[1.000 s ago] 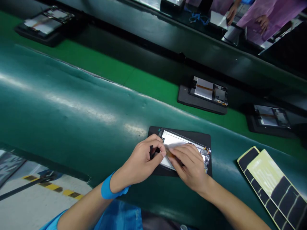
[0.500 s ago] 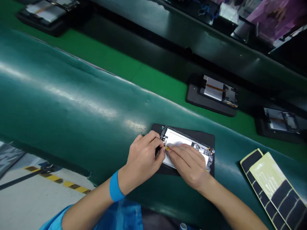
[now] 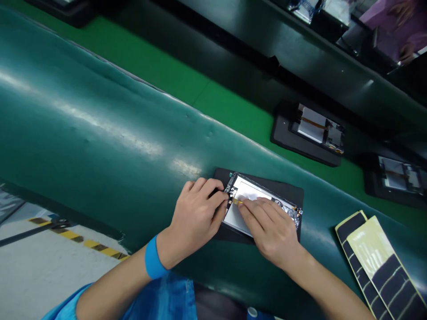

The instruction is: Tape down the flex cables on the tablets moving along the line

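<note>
An opened tablet (image 3: 245, 218) with a white battery and a bare circuit board lies on a black foam pad (image 3: 290, 192). My right hand (image 3: 270, 226) rests over its middle, fingers pinched on an orange flex cable (image 3: 237, 201) near the tablet's left end. At that same end is my left hand (image 3: 200, 209), its fingers curled and thumb and forefinger drawn together against the edge. Whatever lies between those left fingertips is too small to make out. A blue band (image 3: 155, 258) circles my left wrist.
Two yellow-edged sheets with black pieces (image 3: 376, 249) lie at the right on the green bench (image 3: 133, 178). Beyond the bench edge, a green conveyor (image 3: 216, 102) carries more opened tablets (image 3: 316, 126) on black pads. Another person's hands (image 3: 405, 13) show at the top right.
My left fingertips have drawn slightly left, away from my right ones, so more of the orange cable shows between them. The camera view has shifted a little.
</note>
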`<state>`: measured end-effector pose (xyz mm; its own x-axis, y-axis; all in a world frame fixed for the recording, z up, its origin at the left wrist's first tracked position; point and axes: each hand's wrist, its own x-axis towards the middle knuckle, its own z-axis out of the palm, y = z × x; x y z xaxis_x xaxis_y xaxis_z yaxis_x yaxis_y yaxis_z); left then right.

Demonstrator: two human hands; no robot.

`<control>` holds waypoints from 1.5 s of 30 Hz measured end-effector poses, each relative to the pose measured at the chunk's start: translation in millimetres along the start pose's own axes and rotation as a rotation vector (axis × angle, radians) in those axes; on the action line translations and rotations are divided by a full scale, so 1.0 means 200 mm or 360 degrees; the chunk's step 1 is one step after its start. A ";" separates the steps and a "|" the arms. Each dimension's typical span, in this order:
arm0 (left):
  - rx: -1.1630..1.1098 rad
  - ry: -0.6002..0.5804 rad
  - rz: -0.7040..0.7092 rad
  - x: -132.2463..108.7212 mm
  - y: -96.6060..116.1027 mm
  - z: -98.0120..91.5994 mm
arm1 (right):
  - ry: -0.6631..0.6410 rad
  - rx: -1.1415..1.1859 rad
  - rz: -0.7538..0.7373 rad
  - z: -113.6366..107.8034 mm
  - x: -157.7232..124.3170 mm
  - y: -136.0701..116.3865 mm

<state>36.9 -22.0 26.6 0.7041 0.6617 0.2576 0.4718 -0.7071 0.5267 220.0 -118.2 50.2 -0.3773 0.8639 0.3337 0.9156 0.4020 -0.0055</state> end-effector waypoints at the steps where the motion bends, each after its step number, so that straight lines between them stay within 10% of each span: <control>1: -0.0005 -0.0010 0.0004 -0.01 0.00 0.00 | -0.0019 -0.0006 -0.0006 -0.01 0.01 0.00; 45: 0.0396 -0.0075 0.0339 -0.15 0.01 0.03 | -0.0322 -0.0031 -0.0085 -0.07 0.09 0.00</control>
<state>20.7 -45.2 15.3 0.8220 0.4841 0.3001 0.4221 -0.8715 0.2496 215.6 -106.8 69.8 -0.4439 0.8855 0.1369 0.8953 0.4448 0.0259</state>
